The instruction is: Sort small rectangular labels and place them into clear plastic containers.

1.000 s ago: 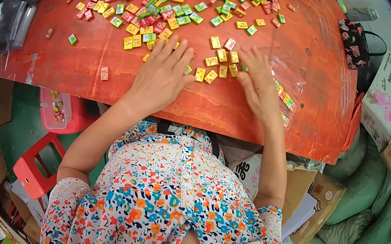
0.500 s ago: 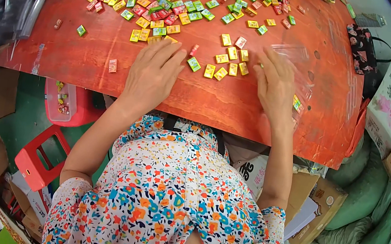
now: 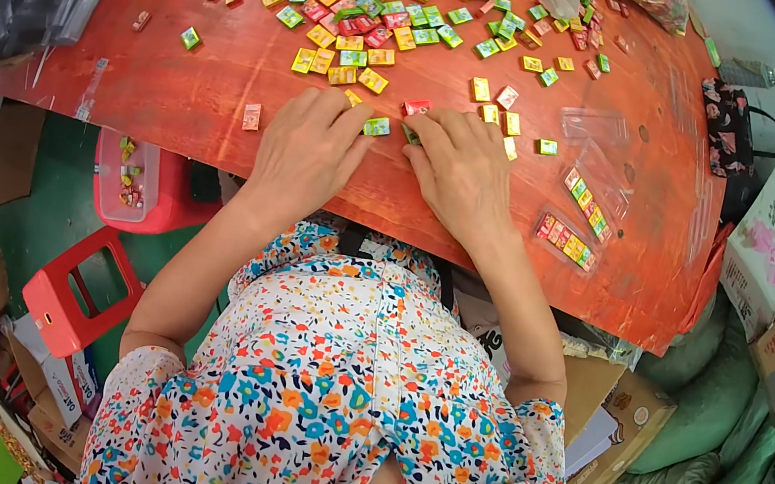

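I keep both hands low and flat on the orange tabletop [image 3: 209, 95] so the small sweets stay under my fingers instead of skidding off. My left hand [image 3: 309, 152] lies palm down, fingers spread toward the loose spread, and its fingertips touch a green sweet [image 3: 377, 126] that sits between my two hands; the grip there is open, pressing rather than pinching. My right hand [image 3: 464, 168] lies just beside it, also palm down, with its fingers bent over a second green piece [image 3: 411, 134] at the tips and a red sweet [image 3: 417, 106] just beyond them; whether that grip has closed on anything I cannot tell, since the fingers hide what is under them. The main heap of sweets [image 3: 374, 0] lies farther from me across the board, well apart from the near edge, which leaves bare board in front of me to work a few pieces at a time. A handful of yellow ones [image 3: 496, 108] sit near my right fingertips, within easy reach. To my right lie two filled clear packets [image 3: 575, 225], each with a row of sweets lined up inside, set aside so they do not mix with the loose ones. An empty clear packet [image 3: 593, 125] lies just beyond them, flat on the board. Below the edge on my left stands a red stool [image 3: 79, 296].
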`<state>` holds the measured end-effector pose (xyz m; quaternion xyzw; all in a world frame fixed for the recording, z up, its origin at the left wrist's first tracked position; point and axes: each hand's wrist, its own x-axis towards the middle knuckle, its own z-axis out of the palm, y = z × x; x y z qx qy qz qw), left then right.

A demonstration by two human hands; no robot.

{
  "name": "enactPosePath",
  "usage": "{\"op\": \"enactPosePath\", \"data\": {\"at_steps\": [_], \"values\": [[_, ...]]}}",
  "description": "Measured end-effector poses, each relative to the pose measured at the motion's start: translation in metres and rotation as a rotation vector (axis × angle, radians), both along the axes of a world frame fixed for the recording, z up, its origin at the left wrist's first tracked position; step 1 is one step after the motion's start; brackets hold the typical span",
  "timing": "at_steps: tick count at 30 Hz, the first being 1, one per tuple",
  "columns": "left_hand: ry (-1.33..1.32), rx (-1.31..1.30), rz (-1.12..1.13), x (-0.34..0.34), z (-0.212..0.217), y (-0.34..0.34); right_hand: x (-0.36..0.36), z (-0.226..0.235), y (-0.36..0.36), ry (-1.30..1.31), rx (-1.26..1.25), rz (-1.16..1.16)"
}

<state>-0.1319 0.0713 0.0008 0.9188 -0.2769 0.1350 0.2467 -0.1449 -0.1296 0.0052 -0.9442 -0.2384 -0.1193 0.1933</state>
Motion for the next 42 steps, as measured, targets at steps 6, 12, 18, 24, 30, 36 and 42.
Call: {"op": "enactPosePath", "data": {"at_steps": [6,12,18,24,30,36,42], "values": [[0.03,0.056,0.046,-0.003,0.001,-0.003,0.01,-0.004,0.004,-0.016,0.042,0.019],[-0.09,-0.011,-0.086,0.003,0.012,-0.001,0.028,0.01,-0.012,-0.004,0.043,0.116],[-0.109,0.052,-0.062,0.002,-0.001,-0.003,0.034,0.009,-0.02,0.088,-0.117,0.08],[-0.01,0.034,0.015,-0.002,0.003,-0.001,0.024,0.013,-0.022,0.062,0.012,-0.007],[0.033,-0.003,0.016,-0.002,0.004,0.008,0.019,0.012,0.006,0.011,0.045,0.089],[0.016,0.003,-0.05,-0.003,0.0,0.008,0.019,0.008,-0.004,0.053,0.023,0.062],[0.02,-0.055,-0.034,0.002,-0.005,-0.001,0.022,0.008,-0.015,0.13,0.025,0.073]]}}
